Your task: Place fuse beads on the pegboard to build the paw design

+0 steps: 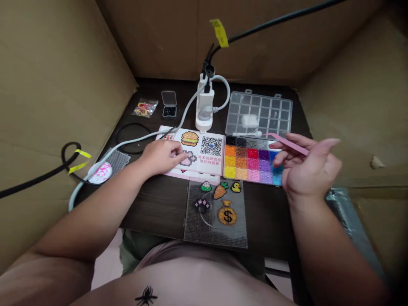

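My left hand [164, 157] rests on the printed pattern card [191, 151], its fingers curled beside the pink paw picture; whether it holds something is hidden. My right hand [309, 165] grips pink tweezers [291, 144] over the right edge of the bead box [251, 163], which has compartments of coloured beads. The tweezer tips point left, near a small white-ended stick [248, 134]. In front of the card lies a clear pegboard [216, 236] bearing a money bag [227, 214], a carrot [219, 191], a duck [236, 187], a green-and-white figure and small pink flowers in beads.
A white power strip [204, 108] with cables stands behind the card. The box's clear lid [270, 110] lies behind the beads. At left are a small black-filled case [169, 111], a bag [145, 108] and a round pink-and-white item [100, 172]. Cardboard walls surround the table.
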`<state>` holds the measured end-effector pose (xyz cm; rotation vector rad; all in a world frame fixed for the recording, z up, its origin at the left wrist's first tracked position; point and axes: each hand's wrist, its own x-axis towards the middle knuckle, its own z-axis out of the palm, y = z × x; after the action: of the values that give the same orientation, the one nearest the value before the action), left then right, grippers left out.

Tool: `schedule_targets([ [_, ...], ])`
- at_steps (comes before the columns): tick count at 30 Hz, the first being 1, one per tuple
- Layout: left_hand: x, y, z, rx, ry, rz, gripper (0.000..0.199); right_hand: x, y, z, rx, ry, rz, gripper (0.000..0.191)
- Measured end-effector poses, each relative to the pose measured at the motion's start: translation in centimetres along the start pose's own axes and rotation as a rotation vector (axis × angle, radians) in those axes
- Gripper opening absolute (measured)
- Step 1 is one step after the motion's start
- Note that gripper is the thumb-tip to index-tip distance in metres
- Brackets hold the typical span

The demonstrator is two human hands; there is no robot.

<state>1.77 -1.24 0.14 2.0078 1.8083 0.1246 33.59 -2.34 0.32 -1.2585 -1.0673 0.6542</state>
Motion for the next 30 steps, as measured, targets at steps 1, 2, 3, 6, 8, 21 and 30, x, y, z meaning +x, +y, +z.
schedule_targets([
  [1, 0.02, -0.11, -0.06, -0.007, -0.006, 0.008, 0.032, 0.17, 0.03, -0.08, -0.02, 0.005, 0.012, 0.058],
  [2, 0.02, -0.18, -0.11, -0.011, -0.014, 0.013, 0.032, 0.32, 0.08, -0.14, -0.037, 0.013, 0.02, 0.055],
  [3, 0.02, -0.22, -0.17, -0.012, -0.022, 0.015, 0.031, 0.44, 0.14, -0.2, -0.045, 0.023, 0.023, 0.052],
  [6, -0.02, -0.17, -0.31, -0.018, -0.028, 0.019, 0.029, 0.64, 0.43, -0.32, -0.024, 0.049, 0.0, 0.044],
  [8, -0.04, -0.07, -0.32, -0.02, -0.027, 0.016, 0.029, 0.68, 0.62, -0.43, -0.012, 0.055, -0.017, 0.04],
  [21, 0.07, -0.75, 0.0, -0.091, -0.013, 0.043, 0.026, 0.44, 0.65, -0.79, -0.025, 0.096, -0.007, 0.009],
  [30, 0.11, -0.85, 0.23, -0.129, -0.015, 0.001, 0.028, 0.77, 0.97, -0.65, 0.012, 0.201, 0.001, 0.009],
])
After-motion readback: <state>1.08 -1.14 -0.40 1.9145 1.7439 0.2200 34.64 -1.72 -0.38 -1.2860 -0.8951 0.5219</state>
